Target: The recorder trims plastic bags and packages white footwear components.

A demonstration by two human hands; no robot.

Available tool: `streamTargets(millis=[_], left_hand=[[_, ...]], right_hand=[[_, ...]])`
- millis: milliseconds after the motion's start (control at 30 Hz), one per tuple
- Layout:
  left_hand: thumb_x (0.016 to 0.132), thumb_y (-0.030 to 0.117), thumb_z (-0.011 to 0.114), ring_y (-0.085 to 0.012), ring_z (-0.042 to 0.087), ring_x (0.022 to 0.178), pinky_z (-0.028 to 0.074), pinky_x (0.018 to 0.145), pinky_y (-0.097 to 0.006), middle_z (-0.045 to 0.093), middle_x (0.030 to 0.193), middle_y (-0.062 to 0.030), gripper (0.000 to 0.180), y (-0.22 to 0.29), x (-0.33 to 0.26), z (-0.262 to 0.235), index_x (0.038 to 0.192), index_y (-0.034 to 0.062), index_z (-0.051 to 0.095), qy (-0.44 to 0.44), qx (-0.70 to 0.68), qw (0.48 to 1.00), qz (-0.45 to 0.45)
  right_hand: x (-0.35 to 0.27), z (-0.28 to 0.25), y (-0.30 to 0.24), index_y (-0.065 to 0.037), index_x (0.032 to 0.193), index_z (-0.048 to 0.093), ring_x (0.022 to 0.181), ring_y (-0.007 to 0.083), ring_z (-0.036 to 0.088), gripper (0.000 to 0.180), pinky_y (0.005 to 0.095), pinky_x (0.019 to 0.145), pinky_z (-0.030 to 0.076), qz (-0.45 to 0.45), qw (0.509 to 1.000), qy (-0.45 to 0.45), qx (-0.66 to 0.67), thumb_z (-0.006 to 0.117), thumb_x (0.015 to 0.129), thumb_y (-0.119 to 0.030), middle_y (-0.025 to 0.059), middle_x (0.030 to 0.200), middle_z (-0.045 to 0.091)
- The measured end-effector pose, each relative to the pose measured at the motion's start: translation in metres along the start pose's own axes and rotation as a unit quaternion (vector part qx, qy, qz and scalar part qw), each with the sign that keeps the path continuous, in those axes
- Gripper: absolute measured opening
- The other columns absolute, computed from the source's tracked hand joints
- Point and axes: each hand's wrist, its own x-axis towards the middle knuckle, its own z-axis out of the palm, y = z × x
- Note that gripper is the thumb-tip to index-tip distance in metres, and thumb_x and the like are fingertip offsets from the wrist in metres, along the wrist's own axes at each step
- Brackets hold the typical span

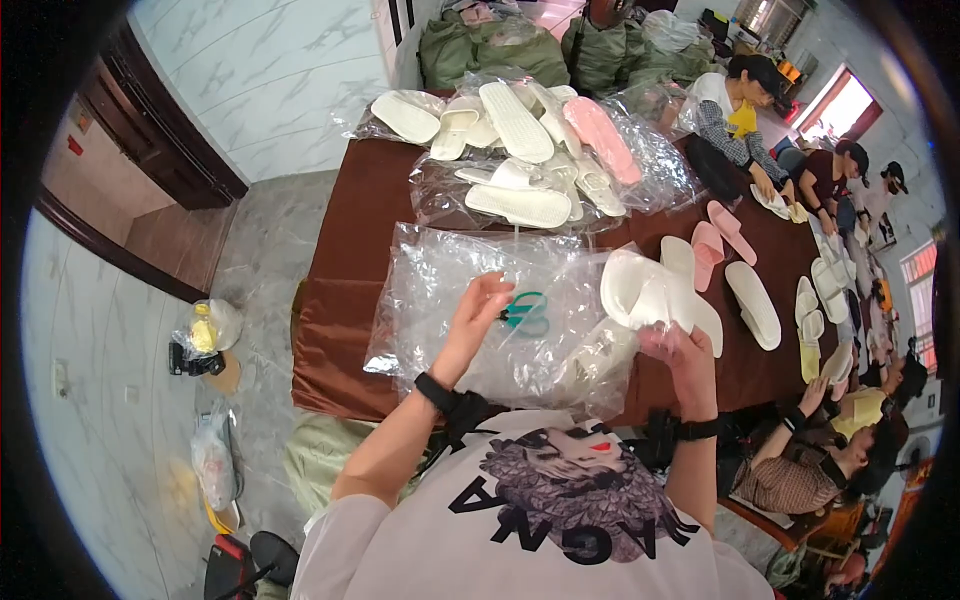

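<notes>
My left hand (478, 312) is raised over a spread of clear plastic bags (425, 270). Its fingers are slightly curled and apart, with nothing visible in them. Just right of its fingertips, a green-handled pair of scissors (528, 312) lies on or under the clear plastic; which of these I cannot tell. My right hand (688, 362) is closed at the near end of a white slipper (640, 288), its fingertips blurred by a shiny, see-through patch. Beneath and beside that slipper are more white slippers (708, 325). Another pale slipper (597, 350) shows through the plastic left of my right hand.
White slippers (515, 122) and a pink one (602, 138) lie heaped on plastic at the table's far side. Pink slippers (708, 255) and a white sole (752, 305) rest rightward on the brown tablecloth (345, 340). Co-workers (745, 110) handle slippers along the right.
</notes>
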Motion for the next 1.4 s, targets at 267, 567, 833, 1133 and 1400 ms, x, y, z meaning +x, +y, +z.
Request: streamTargets(millis=[267, 567, 833, 1133, 1400], left_hand=[[0.096, 0.049, 0.052, -0.0276, 0.050, 0.124, 0.040, 0.101, -0.039, 0.043, 0.142, -0.0153, 0.069, -0.035, -0.050, -0.021, 0.145, 0.0051, 0.031, -0.029, -0.014, 0.965, -0.259], [0.099, 0.033, 0.052, -0.0190, 0.064, 0.102, 0.051, 0.082, -0.032, 0.065, 0.113, -0.0078, 0.035, -0.027, -0.009, -0.004, 0.118, 0.0031, 0.057, -0.032, -0.126, 0.973, -0.192], [0.098, 0.018, 0.052, -0.0082, 0.055, 0.068, 0.044, 0.061, -0.024, 0.062, 0.081, 0.0018, 0.019, -0.002, -0.018, -0.092, 0.107, 0.0050, 0.064, 0.227, -0.084, 0.969, -0.046], [0.097, 0.011, 0.053, -0.0100, 0.060, 0.086, 0.051, 0.074, -0.023, 0.063, 0.101, -0.0023, 0.023, 0.020, -0.075, -0.198, 0.117, 0.0020, 0.059, 0.328, -0.199, 0.919, 0.089], [0.097, 0.003, 0.045, -0.0101, 0.057, 0.086, 0.050, 0.073, -0.025, 0.059, 0.096, -0.0014, 0.030, 0.092, -0.111, -0.257, 0.126, 0.0057, 0.054, 0.504, -0.118, 0.826, 0.222]], right_hand=[[0.014, 0.003, 0.001, 0.006, 0.121, 0.052, 0.094, 0.0228, 0.068, 0.034, 0.0341, 0.081, 0.056, -0.055, 0.983, 0.095, 0.145, 0.053, 0.098, -0.019, 0.0148, 0.108, 0.067], [0.020, 0.007, 0.010, 0.004, 0.119, 0.054, 0.095, 0.0207, 0.067, 0.033, 0.0344, 0.082, 0.056, -0.027, 0.979, 0.064, 0.191, 0.055, 0.098, -0.020, 0.0113, 0.108, 0.066], [0.014, -0.036, 0.005, 0.002, 0.111, 0.061, 0.079, 0.0199, 0.068, 0.027, 0.0325, 0.074, 0.057, -0.087, 0.981, 0.166, 0.050, 0.059, 0.095, -0.020, 0.0098, 0.091, 0.069], [0.016, -0.061, -0.001, 0.005, 0.117, 0.057, 0.077, 0.0170, 0.067, 0.034, 0.0309, 0.078, 0.054, -0.086, 0.980, 0.176, 0.042, 0.057, 0.097, -0.023, 0.0099, 0.083, 0.069], [0.018, -0.061, 0.009, 0.004, 0.119, 0.055, 0.081, 0.0166, 0.064, 0.034, 0.0314, 0.078, 0.053, -0.074, 0.988, 0.131, 0.038, 0.057, 0.097, -0.022, 0.0086, 0.102, 0.065]])
